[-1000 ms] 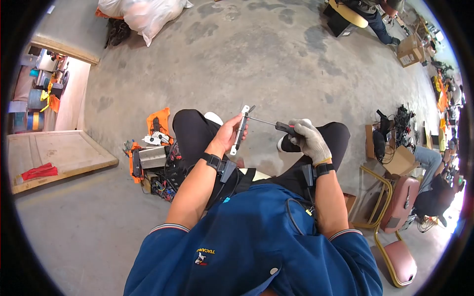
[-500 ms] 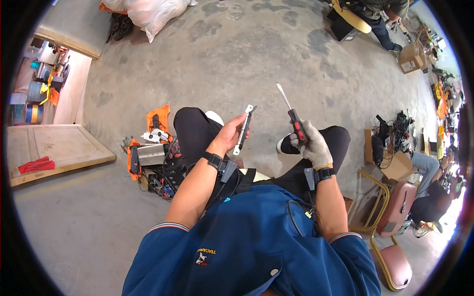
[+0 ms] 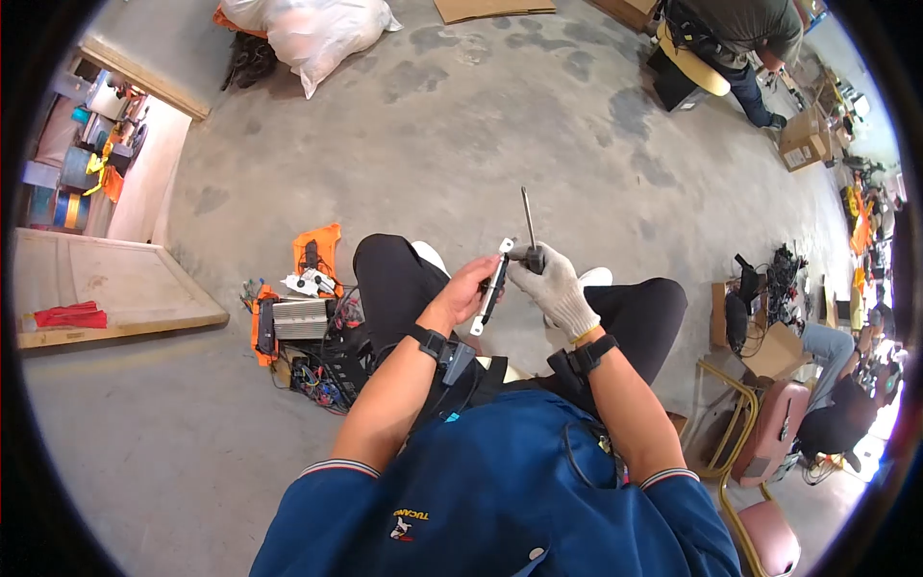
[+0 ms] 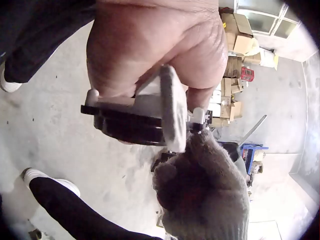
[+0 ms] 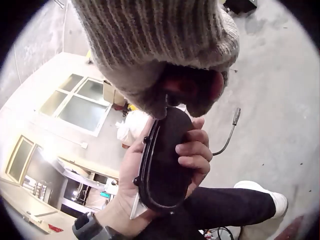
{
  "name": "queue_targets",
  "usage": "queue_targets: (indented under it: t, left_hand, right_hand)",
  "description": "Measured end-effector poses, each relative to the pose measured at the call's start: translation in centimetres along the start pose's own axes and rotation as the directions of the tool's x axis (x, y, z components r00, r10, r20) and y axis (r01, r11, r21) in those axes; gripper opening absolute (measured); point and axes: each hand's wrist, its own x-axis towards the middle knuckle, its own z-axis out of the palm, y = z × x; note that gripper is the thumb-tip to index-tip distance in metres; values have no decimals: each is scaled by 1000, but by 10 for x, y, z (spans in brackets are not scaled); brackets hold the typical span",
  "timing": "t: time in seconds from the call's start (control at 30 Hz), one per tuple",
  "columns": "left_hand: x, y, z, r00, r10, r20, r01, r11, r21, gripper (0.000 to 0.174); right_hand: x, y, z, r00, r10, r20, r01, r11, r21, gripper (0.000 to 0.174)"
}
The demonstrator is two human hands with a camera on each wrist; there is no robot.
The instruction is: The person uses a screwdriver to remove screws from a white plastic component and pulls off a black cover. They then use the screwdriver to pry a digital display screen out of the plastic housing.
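My bare left hand (image 3: 464, 290) grips a slim black oval housing (image 5: 170, 160) by its sides, its fingers (image 5: 195, 152) curled around the edge. A white bracket (image 4: 173, 110) with holed ends runs along the housing. My right hand (image 3: 558, 288), in a pale knitted glove, holds a screwdriver (image 3: 528, 213) whose shaft points forward, away from my body. The gloved fingertips are right at the housing's upper end. Within the glove, a dark red part of the handle (image 5: 182, 84) shows in the right wrist view. A short dark cable (image 5: 230, 132) with a plug-like end appears beyond the left fingers.
Beside my left knee lies a heap of electronics, wires and a finned metal box (image 3: 300, 320). A wooden panel (image 3: 125, 279) with red cloth is farther left. A pink chair (image 3: 769, 433) stands right, a white sack (image 3: 317, 38) far ahead. Another person (image 3: 740, 38) sits ahead right.
The screwdriver tip was at the bracket, then swung away to point forward. Now the gloved hand has come back left to the housing's upper end, still holding the screwdriver. The left hand keeps its grip.
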Motion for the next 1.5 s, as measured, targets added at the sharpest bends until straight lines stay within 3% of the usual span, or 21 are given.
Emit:
queue_targets:
  t: [0.1, 0.23, 0.43, 0.6, 0.83, 0.9, 0.97, 1.23, 1.3, 1.4, 1.43, 1.5]
  left_hand:
    - [1, 3, 2, 1000, 12, -6, -12, 1000, 12, 29]
    - [-2, 0, 2, 1000, 18, -1, -18, 1000, -13, 21]
    - [4, -5, -5, 999, 30, 26, -29, 999, -13, 18]
    - [3, -4, -3, 999, 30, 24, -32, 996, 83, 19]
    - [-3, 5, 10, 1000, 18, 1, -18, 999, 45, 20]
    - [-2, 5, 7, 1000, -9, -6, 9, 1000, 21, 20]
    - [2, 0, 1, 1000, 2, 22, -4, 993, 121, 21]
    - [-3, 1, 9, 999, 31, -15, -28, 990, 137, 24]
    - [-3, 2, 10, 999, 41, -29, -37, 991, 127, 25]
    - [-3, 2, 9, 1000, 27, -10, -26, 992, 120, 25]
    - [-3, 2, 8, 1000, 29, 9, -30, 991, 130, 23]
    - [0, 3, 5, 999, 21, 31, -25, 990, 139, 22]
  right_hand:
    - [4, 7, 7, 985, -139, -103, 134, 989, -57, 27]
    - [7, 2, 5, 993, -91, -80, 75, 980, -185, 25]
    - [3, -11, -3, 981, -193, -11, 175, 908, -380, 25]
    - [3, -14, -6, 989, -147, 13, 139, 903, -407, 25]
    - [0, -17, -5, 989, -146, -6, 136, 931, -339, 25]
    - [-1, -18, -6, 989, -150, -2, 137, 903, -407, 25]
    - [0, -13, -6, 990, -143, -2, 131, 912, -390, 26]
    - [-2, -17, -5, 997, -71, -23, 58, 936, -346, 26]
    - [-2, -17, -5, 972, -234, -9, 200, 853, -481, 25]
    - [1, -12, -7, 982, -187, 5, 179, 932, -315, 24]
    - [3, -12, -8, 996, -93, 14, 93, 956, -278, 23]
    - [4, -17, -6, 992, -130, 4, 123, 926, -357, 24]
